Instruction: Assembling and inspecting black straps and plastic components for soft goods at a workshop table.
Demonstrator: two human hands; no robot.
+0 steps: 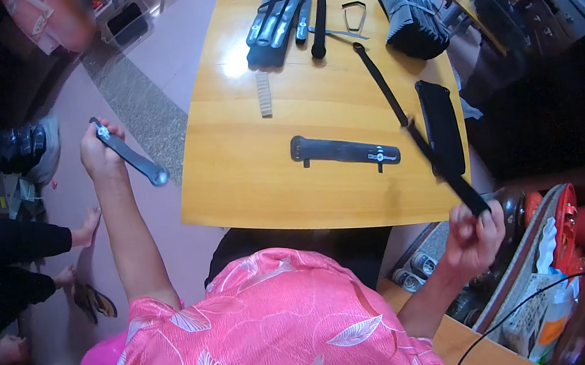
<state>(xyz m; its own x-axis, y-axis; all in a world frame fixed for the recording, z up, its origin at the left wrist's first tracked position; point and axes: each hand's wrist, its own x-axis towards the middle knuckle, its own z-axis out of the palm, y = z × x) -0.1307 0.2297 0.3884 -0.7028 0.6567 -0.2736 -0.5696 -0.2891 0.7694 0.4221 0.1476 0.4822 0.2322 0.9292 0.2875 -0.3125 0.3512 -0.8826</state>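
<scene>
Left of the wooden table, my left hand is closed round one end of a flat dark-grey strip with a rounded tip, held out past the table edge. My right hand, raised by the table's near right corner, pinches the end of a long black strap. That strap stretches away over the table toward the far side. Between the hands, a similar dark-grey strip with a pale printed mark and two small tabs lies flat. A black flat pouch lies beside the strap.
Several grey strips are piled at the far side, near a black strap and a ribbed beige strip. A banded black bundle stands far right. Another person's legs are at left. A cluttered shelf is near right.
</scene>
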